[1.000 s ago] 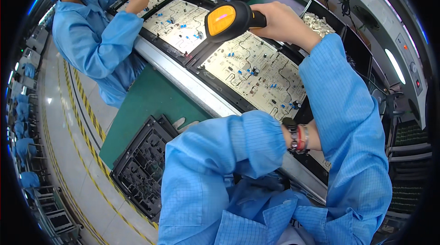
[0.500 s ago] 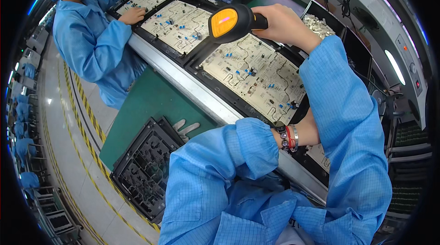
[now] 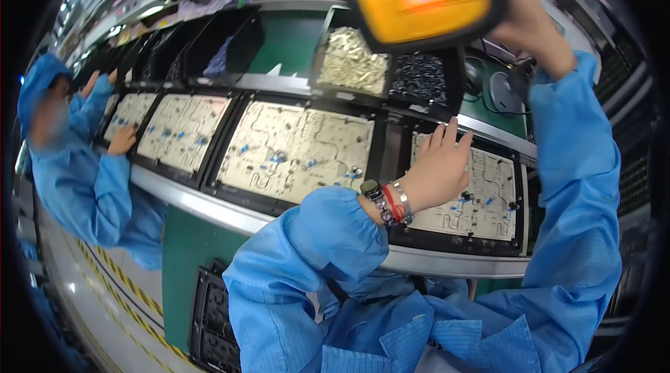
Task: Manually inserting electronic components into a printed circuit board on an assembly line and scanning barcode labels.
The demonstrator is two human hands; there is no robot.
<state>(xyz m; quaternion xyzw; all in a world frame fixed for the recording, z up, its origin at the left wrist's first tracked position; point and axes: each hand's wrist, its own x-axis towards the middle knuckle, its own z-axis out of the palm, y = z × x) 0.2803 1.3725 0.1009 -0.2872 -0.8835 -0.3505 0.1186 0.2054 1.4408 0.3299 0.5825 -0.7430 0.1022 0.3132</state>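
Observation:
My right hand [image 3: 525, 20] is raised at the upper right, wrapped round a black and yellow barcode scanner [image 3: 419, 3]. The scanner hangs close in front of me, its yellow back showing a pinkish reflection. Below it my left hand [image 3: 441, 169], fingers stretched out and apart, lies over the left part of a cream circuit board [image 3: 488, 195] in a black frame; whether it touches the board I cannot tell. Small blue and black parts stand on that board. Left of it another framed circuit board [image 3: 296, 143] sits on the same line.
Behind the boards stand a bin of pale parts [image 3: 351, 66] and a bin of dark parts [image 3: 419, 81]. A co-worker in blue [image 3: 77, 170] handles boards at the left. A black moulded tray [image 3: 213, 317] lies on the green surface [image 3: 185, 261], beside the metal rail [image 3: 192, 198].
My view has swung to the right. The scanner has come nearer and up in my right hand. My left hand, hidden behind my right arm before, now shows over the right-hand board.

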